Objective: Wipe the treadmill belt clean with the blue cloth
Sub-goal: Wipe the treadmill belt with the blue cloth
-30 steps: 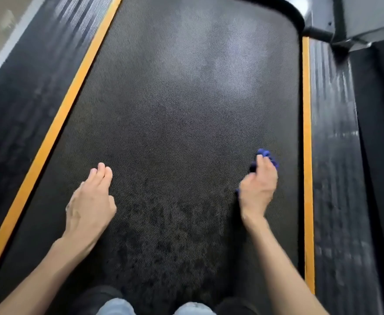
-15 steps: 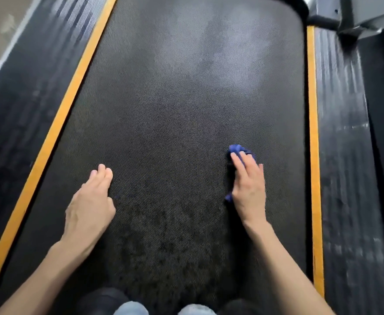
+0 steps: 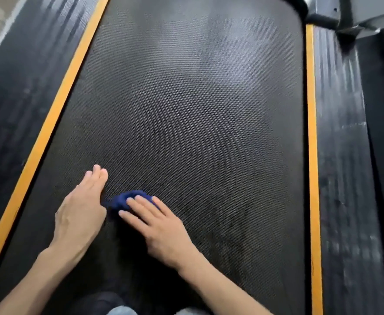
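Observation:
The black textured treadmill belt (image 3: 197, 123) fills the middle of the head view. A small bunched blue cloth (image 3: 120, 200) lies on the near left part of the belt. My right hand (image 3: 161, 228) presses on the cloth with straight fingers, which cover most of it. My left hand (image 3: 82, 210) rests flat on the belt just left of the cloth, fingers straight and together, its inner edge right beside the cloth.
Orange strips (image 3: 57, 110) (image 3: 311, 133) border the belt on both sides, with black ribbed side rails (image 3: 343, 155) beyond them. A grey frame post (image 3: 354, 14) stands at the far right corner. My knees (image 3: 118, 311) show at the bottom edge.
My right hand has slid the blue cloth leftward across the belt, from near the right orange strip to right beside my left hand. The left hand has stayed in place.

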Demonstrator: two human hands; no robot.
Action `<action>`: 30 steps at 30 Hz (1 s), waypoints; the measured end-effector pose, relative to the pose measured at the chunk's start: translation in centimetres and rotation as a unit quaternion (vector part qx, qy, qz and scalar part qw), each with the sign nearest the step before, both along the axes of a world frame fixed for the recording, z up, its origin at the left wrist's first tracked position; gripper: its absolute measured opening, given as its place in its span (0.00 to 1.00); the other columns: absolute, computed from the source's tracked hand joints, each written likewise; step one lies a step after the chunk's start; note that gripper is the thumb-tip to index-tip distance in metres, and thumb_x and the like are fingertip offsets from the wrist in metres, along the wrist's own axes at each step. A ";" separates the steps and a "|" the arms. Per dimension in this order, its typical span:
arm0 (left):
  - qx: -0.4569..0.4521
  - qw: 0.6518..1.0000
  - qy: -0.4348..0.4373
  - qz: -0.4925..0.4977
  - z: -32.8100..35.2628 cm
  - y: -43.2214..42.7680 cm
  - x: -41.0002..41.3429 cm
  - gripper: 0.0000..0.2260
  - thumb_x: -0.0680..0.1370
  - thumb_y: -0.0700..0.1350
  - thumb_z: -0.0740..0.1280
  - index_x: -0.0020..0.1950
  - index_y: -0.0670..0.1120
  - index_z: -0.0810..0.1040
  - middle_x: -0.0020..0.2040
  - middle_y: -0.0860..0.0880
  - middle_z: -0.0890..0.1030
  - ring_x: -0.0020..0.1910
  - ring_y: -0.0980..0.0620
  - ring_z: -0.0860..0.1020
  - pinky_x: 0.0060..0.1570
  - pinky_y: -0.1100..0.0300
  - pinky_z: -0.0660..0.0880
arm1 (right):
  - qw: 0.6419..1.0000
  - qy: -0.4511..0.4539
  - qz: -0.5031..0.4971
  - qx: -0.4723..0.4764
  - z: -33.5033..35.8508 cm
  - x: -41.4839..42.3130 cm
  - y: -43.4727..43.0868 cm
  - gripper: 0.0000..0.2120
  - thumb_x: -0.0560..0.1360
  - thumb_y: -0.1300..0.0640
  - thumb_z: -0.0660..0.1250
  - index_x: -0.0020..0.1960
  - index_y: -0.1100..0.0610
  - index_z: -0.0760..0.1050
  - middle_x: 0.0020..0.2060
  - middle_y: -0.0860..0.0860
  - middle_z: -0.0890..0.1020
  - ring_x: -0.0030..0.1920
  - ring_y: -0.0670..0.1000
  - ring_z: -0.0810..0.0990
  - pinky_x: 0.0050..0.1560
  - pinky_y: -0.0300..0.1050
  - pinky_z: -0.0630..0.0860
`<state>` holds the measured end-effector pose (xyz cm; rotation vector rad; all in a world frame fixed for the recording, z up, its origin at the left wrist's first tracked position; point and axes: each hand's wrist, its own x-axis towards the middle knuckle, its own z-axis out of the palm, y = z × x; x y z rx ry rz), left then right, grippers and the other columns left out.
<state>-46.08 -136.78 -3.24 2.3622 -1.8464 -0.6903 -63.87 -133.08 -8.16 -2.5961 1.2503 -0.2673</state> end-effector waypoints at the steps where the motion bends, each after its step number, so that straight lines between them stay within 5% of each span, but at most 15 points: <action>1: -0.005 1.000 0.006 0.010 0.2 0.1 -0.1 0.36 0.68 0.27 0.58 0.74 0.50 0.62 0.75 0.55 0.57 0.74 0.54 0.56 0.66 0.51 0.63 | 0.999 -0.008 -0.045 -0.006 0.1 -2.3 -1.0 0.26 0.70 0.57 0.55 0.69 0.50 0.69 0.69 0.50 0.70 0.71 0.49 0.64 0.72 0.50 0.55; 6: -0.023 1.000 0.018 0.003 -0.3 0.3 -0.4 0.35 0.67 0.25 0.56 0.74 0.45 0.62 0.75 0.49 0.59 0.74 0.50 0.56 0.71 0.50 0.57 | 0.911 -0.022 -0.412 -0.018 0.7 -18.6 -8.6 0.26 0.69 0.56 0.55 0.66 0.60 0.71 0.67 0.59 0.71 0.70 0.58 0.64 0.72 0.57 0.55; 9: -0.018 1.000 -0.009 -0.017 -0.6 0.2 -0.6 0.36 0.65 0.24 0.58 0.73 0.42 0.62 0.75 0.46 0.60 0.74 0.46 0.58 0.71 0.48 0.58 | 0.840 -0.080 -0.537 0.003 1.0 -19.4 -11.1 0.25 0.72 0.62 0.50 0.66 0.64 0.71 0.67 0.62 0.70 0.69 0.63 0.65 0.71 0.56 0.58; 11: -0.015 1.000 -0.018 -0.007 -0.4 0.1 -1.1 0.35 0.65 0.25 0.58 0.72 0.42 0.63 0.75 0.46 0.60 0.74 0.46 0.58 0.70 0.47 0.59 | 0.857 -0.101 -0.505 -0.017 0.7 -14.8 -10.1 0.23 0.72 0.63 0.52 0.64 0.64 0.72 0.65 0.61 0.72 0.67 0.61 0.68 0.70 0.53 0.60; 15: -0.008 0.999 -0.040 -0.019 -0.1 0.1 -1.7 0.34 0.66 0.27 0.58 0.72 0.41 0.61 0.75 0.45 0.58 0.74 0.47 0.57 0.71 0.48 0.57 | 0.959 -0.120 -0.259 -0.003 -0.2 -3.6 -3.6 0.21 0.72 0.62 0.57 0.63 0.60 0.74 0.64 0.57 0.73 0.67 0.54 0.67 0.73 0.46 0.53; 20: 0.001 0.997 -0.074 -0.035 0.3 0.3 -1.3 0.35 0.66 0.30 0.60 0.73 0.45 0.61 0.76 0.49 0.58 0.74 0.50 0.57 0.71 0.48 0.54 | 0.995 -0.059 -0.083 0.025 -0.3 -3.3 -2.0 0.26 0.70 0.61 0.56 0.68 0.54 0.71 0.68 0.52 0.72 0.70 0.51 0.66 0.72 0.50 0.59; 23: -0.011 0.997 -0.071 -0.035 0.3 0.1 -1.5 0.34 0.65 0.28 0.61 0.71 0.40 0.64 0.74 0.43 0.61 0.73 0.46 0.59 0.71 0.45 0.55 | 0.981 -0.045 -0.186 -0.009 -0.2 -9.9 -5.0 0.25 0.70 0.62 0.60 0.67 0.56 0.71 0.67 0.54 0.72 0.70 0.53 0.66 0.72 0.52 0.60; 26: -0.053 0.992 -0.061 -0.095 0.1 0.3 -2.9 0.34 0.58 0.25 0.65 0.65 0.34 0.70 0.70 0.38 0.66 0.68 0.39 0.67 0.66 0.42 0.62 | 0.944 -0.045 -0.326 -0.009 0.3 -18.4 -10.0 0.32 0.61 0.67 0.70 0.65 0.63 0.72 0.65 0.61 0.72 0.68 0.57 0.64 0.72 0.42 0.51; 30: -0.095 0.971 -0.006 -0.217 -0.7 1.2 -6.4 0.37 0.54 0.26 0.63 0.65 0.37 0.73 0.69 0.41 0.70 0.66 0.43 0.71 0.65 0.49 0.65 | 0.895 -0.091 -0.436 0.000 0.9 -22.6 -14.6 0.22 0.70 0.67 0.56 0.64 0.65 0.73 0.64 0.61 0.73 0.68 0.63 0.67 0.71 0.45 0.54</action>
